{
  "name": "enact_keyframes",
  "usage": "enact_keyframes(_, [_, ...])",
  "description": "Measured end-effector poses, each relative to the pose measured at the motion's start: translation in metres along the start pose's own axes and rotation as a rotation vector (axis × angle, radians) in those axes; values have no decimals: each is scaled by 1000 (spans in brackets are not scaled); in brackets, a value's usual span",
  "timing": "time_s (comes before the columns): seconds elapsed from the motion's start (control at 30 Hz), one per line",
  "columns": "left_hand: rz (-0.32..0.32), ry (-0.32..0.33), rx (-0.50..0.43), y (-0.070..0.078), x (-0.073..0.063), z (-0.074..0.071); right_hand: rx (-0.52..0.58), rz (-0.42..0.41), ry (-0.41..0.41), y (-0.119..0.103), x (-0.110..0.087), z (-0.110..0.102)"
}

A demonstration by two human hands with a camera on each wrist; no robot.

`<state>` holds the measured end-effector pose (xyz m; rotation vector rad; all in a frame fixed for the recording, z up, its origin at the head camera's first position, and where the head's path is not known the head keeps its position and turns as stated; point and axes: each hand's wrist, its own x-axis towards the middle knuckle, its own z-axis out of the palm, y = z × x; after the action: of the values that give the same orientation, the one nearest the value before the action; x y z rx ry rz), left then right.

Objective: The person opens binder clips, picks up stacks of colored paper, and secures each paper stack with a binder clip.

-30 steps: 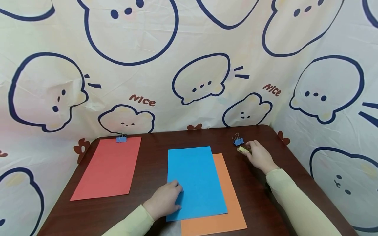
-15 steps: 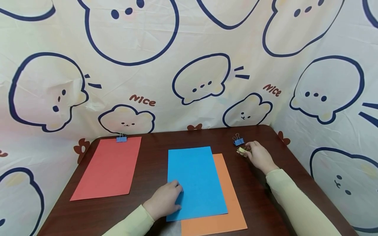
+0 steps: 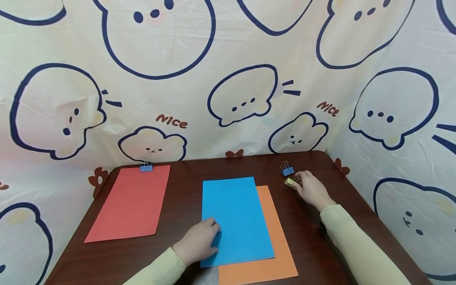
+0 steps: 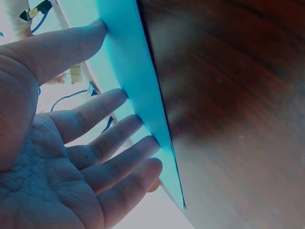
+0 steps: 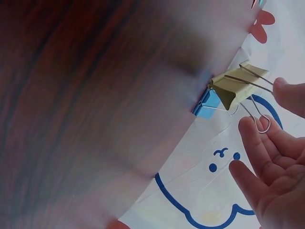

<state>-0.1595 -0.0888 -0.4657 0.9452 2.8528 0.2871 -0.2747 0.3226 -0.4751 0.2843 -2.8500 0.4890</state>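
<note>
My left hand (image 3: 198, 240) rests its fingertips and thumb on the blue sheet (image 3: 236, 213), near its lower left edge. Seen in the left wrist view, the fingers (image 4: 107, 114) are spread and only slightly bent. The blue sheet overlaps an orange sheet (image 3: 281, 237), whose right and lower edges stick out. At the back right, my right hand (image 3: 313, 190) pinches a yellow binder clip (image 3: 290, 182). In the right wrist view the thumb (image 5: 288, 98) meets one wire handle and the fingers meet the other. Just behind it sits a blue binder clip (image 3: 287, 171) on the table.
A red sheet (image 3: 132, 206) lies at the left, with another blue binder clip (image 3: 146, 168) on its top edge. The dark wooden table (image 3: 181, 221) is bounded at the back and right by a printed cloth (image 3: 192, 99).
The yellow binder clip has turned a little and shifted slightly left in my right hand's fingers. The left hand and the sheets have stayed in place.
</note>
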Motion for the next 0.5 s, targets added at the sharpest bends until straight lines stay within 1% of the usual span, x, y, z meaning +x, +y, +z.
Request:
enact_keyframes(0.13, [2, 0, 1, 0, 0, 0, 0, 2, -9, 0, -1, 0])
enact_keyframes(0.33, [14, 11, -1, -2, 2, 1, -2, -7, -1, 1, -1, 1])
enact_keyframes(0.5, [5, 25, -54, -6, 6, 0, 5, -7, 0, 0, -1, 1])
